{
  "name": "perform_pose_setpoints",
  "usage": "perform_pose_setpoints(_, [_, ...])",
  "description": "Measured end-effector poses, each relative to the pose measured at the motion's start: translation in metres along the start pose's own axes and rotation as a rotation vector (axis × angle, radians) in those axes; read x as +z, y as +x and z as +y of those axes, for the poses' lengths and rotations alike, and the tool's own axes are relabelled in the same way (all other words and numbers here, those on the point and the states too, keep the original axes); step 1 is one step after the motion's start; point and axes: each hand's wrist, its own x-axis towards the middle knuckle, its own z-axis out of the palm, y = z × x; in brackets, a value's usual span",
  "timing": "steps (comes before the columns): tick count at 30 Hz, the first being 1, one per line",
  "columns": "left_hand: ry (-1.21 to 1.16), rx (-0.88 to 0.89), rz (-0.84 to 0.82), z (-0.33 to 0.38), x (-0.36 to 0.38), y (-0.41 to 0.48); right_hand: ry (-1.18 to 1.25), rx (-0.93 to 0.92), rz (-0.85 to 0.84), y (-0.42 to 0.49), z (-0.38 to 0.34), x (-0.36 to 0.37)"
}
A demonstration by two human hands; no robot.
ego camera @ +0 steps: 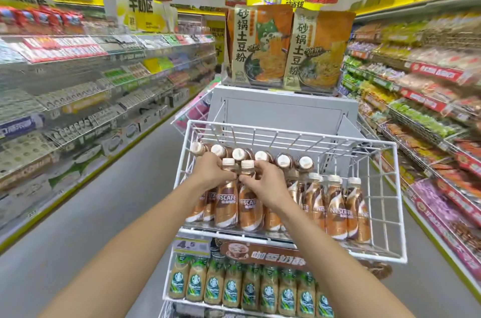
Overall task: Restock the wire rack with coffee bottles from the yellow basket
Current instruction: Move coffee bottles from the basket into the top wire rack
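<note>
A white wire rack (390,203) holds brown Nescafe coffee bottles with white caps, a back row (283,161) and a front row (335,208). My left hand (210,170) grips the neck of one upright bottle (226,203) at the rack's front left. Right beside it, my right hand (268,182) grips the neck of a second bottle (248,208). Both bottles stand on the rack's floor, touching each other. The yellow basket is out of view.
A lower wire shelf (234,304) carries green-label Starbucks bottles behind a 4.5 price tag (191,244). Two noodle packs (289,47) stand on a grey unit behind the rack. Stocked shelves (78,99) line the aisles on both sides, with grey floor (109,213) at left.
</note>
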Motion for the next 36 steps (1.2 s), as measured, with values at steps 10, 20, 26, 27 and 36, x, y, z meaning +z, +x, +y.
perform_pose_setpoints(10, [-0.066,0.085,-0.084,-0.017,-0.019,0.002,0.157,0.083,0.032,0.002,0.001,0.021])
perform_pose_setpoints(20, [0.068,0.033,0.011,-0.014,0.002,-0.002,0.000,0.182,-0.055,0.017,0.010,0.027])
perform_pose_setpoints(26, [0.094,0.027,0.218,-0.007,0.006,-0.019,-0.045,0.160,-0.117,0.012,0.007,0.018])
perform_pose_setpoints(27, [0.116,0.042,0.268,-0.005,0.007,-0.024,-0.094,0.146,-0.132,0.009,0.006,0.015])
perform_pose_setpoints(36, [0.824,0.253,-0.170,0.017,-0.037,-0.093,-0.694,-0.108,-0.315,-0.043,-0.004,-0.050])
